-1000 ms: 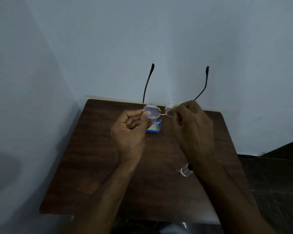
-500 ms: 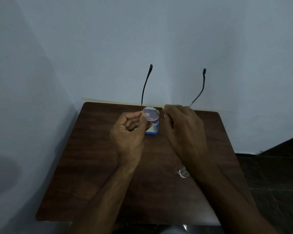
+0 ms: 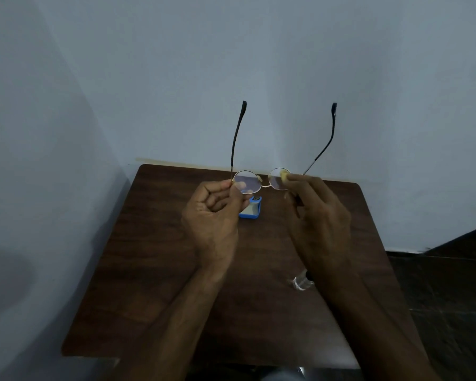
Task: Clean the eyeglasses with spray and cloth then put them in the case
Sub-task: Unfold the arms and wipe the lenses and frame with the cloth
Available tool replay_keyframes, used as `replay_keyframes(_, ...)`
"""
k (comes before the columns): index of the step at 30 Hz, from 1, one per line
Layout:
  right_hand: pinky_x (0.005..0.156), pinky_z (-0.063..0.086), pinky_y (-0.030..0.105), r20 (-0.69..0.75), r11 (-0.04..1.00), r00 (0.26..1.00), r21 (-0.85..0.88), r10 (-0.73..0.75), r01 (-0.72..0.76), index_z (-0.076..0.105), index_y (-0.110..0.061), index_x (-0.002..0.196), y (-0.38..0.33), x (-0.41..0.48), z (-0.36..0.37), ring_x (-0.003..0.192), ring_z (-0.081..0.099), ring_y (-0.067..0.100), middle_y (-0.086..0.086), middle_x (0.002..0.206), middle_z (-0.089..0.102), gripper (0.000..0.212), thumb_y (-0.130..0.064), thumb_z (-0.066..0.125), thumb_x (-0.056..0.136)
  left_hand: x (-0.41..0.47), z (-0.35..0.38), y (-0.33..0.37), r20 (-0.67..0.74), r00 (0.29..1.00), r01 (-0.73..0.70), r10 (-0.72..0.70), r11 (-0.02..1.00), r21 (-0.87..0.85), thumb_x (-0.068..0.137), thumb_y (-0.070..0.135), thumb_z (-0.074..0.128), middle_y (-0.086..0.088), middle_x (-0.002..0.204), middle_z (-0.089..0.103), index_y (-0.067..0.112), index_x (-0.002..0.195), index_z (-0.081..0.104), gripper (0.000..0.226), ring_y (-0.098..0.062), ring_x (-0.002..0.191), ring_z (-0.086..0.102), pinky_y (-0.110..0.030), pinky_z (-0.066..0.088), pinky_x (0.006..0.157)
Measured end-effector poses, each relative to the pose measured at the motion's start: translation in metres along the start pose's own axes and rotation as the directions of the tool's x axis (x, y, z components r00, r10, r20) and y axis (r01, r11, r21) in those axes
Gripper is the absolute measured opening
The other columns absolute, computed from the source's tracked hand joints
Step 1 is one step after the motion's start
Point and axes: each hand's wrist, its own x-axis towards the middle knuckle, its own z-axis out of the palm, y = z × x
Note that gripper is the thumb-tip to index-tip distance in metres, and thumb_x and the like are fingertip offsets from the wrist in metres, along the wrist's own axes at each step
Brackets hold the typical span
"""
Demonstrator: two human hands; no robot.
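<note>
Frame centre, above a wooden table [image 3: 149, 243]: the left hand [image 3: 212, 215] pinches the eyeglasses [image 3: 248, 180] by one rim, temples pointing up, while the right hand [image 3: 319, 215] pinches a yellow cloth [image 3: 283, 176] against the other lens

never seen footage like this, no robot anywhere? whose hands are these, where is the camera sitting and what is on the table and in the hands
No machine here: a person works with two bare hands, and every picture comes from one wide-angle camera worn on their head, looking forward and down. The left hand pinches the eyeglasses by one lens rim, temples unfolded and pointing toward the wall. The fingers of the right hand press a small yellow cloth on the other lens. On the dark wooden table below sit a small blue and white object, too small to identify, and a clear little bottle, partly hidden behind the right forearm, likely the spray.
</note>
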Motion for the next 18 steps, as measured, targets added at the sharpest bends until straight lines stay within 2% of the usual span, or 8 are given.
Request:
replay_keyframes(5,0.079,0.059,0.029,0.022,0.995,0.996,0.048,-0.086,0.085,0.074,-0.002,0.107,-0.016,-0.008,0.004,0.097,0.068,0.020,0.012,0.115,0.069,0.016,0.003,0.074,0.091,-0.001,0.002,0.001,-0.026,0.999,0.042,-0.043,0.999,-0.009,0.094,-0.001,0.075,-0.011,0.097,0.082,-0.004,0.109,0.073,0.016,-0.024,0.087,0.082,-0.036,0.068,0.074)
replay_keyframes(10,0.074,0.058,0.035,-0.111,0.996,0.993,0.087,0.037,-0.027,0.073,-0.004,0.100,0.001,0.001,0.002,0.094,0.064,0.015,0.009,0.108,0.067,0.005,-0.002,0.072,0.095,-0.004,0.000,0.005,-0.020,0.998,0.066,-0.067,0.996,-0.066,0.094,-0.004,0.075,-0.015,0.095,0.082,-0.006,0.107,0.072,0.014,-0.029,0.085,0.082,-0.034,0.067,0.071)
replay_keyframes(15,0.075,0.060,0.035,-0.031,0.993,0.998,0.101,-0.059,0.062,0.073,-0.002,0.100,-0.014,-0.009,0.009,0.094,0.066,0.018,0.011,0.110,0.067,0.008,-0.001,0.076,0.093,-0.005,0.001,0.006,-0.023,0.998,0.064,-0.066,0.996,-0.060,0.093,-0.004,0.075,-0.012,0.094,0.082,-0.006,0.107,0.073,0.014,-0.026,0.084,0.082,-0.032,0.067,0.071)
replay_keyframes(18,0.074,0.059,0.038,-0.087,0.989,0.994,0.143,0.060,-0.047,0.073,-0.004,0.098,-0.001,-0.002,0.006,0.092,0.065,0.016,0.007,0.107,0.066,0.006,-0.002,0.074,0.093,-0.007,0.000,0.007,-0.010,0.998,0.058,-0.059,0.997,-0.053,0.091,-0.004,0.078,-0.013,0.093,0.082,-0.006,0.107,0.073,0.016,-0.027,0.084,0.082,-0.033,0.067,0.071)
